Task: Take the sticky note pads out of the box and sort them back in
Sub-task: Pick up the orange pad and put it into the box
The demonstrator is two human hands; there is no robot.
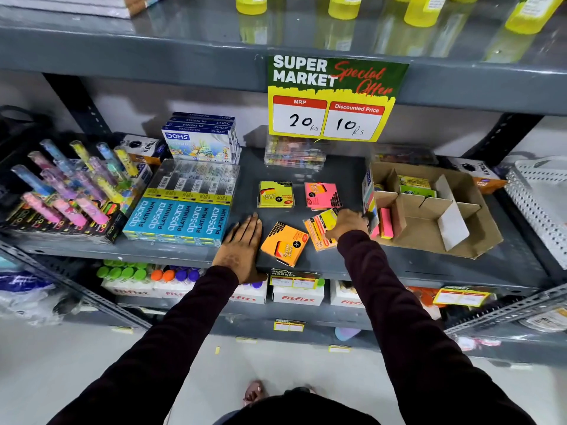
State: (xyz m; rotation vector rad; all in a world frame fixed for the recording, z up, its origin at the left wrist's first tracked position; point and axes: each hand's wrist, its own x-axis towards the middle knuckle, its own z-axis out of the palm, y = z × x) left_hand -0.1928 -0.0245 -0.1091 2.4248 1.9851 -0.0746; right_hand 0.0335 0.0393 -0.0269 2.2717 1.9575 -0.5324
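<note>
Left hand [242, 240] lies flat and empty on the shelf [337, 167], left of the orange pad [285, 243]. Right hand [346, 223] closes on a mixed-colour pad [319, 230] beside the box [429, 210]. Pads look light, stiff-edged, with slick wrap: pinch the sides. Yellow pad [275, 194] and pink pad [322, 195] lie behind the orange pad. Box dividers hold green pads [414, 185] at the back, probably pink ones at its left wall; other cells empty.

sticky note pads [276, 194] on shelf [337, 170], left of box [429, 216]
</note>
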